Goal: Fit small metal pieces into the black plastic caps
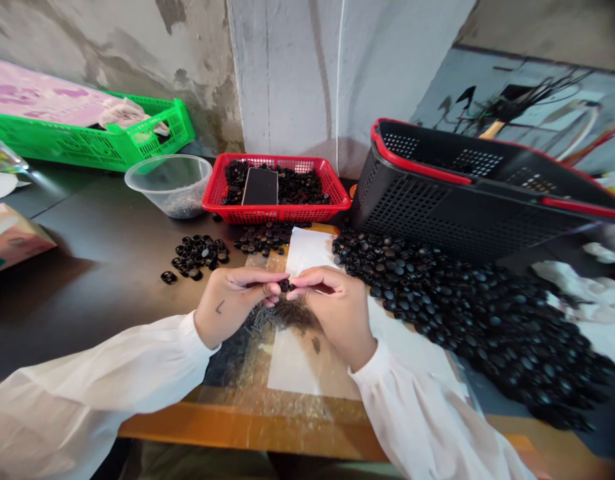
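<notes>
My left hand (237,297) and my right hand (335,300) meet over the middle of the table, fingertips pinched on one small black round part (286,285). Its finer detail is hidden by the fingers. Just beneath them lies a loose heap of thin metal pins or screws (262,319), partly covered by my hands. White paper (297,367) is spread under the right hand. To the right of that hand spreads a large pile of black round caps (437,300). Beyond my left hand sits a smaller cluster of black ring-like pieces (200,255).
A red basket (277,215) of small black parts, with a phone (260,187) on top, stands at the back. Left of it are a clear plastic bowl (168,183) and a green crate (87,145). A tall black basket (437,207) with red handles stands right.
</notes>
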Demonstrator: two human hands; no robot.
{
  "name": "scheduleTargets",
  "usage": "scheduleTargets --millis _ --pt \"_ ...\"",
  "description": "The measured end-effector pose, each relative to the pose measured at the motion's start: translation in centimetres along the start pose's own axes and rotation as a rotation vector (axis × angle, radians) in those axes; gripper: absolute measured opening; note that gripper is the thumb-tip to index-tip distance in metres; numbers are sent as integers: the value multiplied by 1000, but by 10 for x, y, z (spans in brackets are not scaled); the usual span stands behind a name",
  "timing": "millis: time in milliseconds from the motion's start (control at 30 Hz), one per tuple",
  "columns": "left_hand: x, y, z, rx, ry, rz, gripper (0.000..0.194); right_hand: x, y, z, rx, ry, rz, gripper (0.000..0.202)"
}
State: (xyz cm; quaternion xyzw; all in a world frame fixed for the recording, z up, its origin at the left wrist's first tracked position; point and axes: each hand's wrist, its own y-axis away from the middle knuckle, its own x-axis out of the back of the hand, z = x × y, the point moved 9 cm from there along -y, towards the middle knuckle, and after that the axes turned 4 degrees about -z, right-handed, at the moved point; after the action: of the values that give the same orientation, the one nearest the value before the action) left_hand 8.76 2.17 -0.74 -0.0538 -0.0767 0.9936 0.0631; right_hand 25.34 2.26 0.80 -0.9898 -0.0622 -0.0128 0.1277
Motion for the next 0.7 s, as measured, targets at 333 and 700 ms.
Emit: scheduleTargets --millis 333,700 --pt "1 -2 -27 168 82 -14 29 1 2 -17 140 145 9 18" --pt "-1 -4 -15 94 29 -46 31 1 1 -34 286 281 -21 19"
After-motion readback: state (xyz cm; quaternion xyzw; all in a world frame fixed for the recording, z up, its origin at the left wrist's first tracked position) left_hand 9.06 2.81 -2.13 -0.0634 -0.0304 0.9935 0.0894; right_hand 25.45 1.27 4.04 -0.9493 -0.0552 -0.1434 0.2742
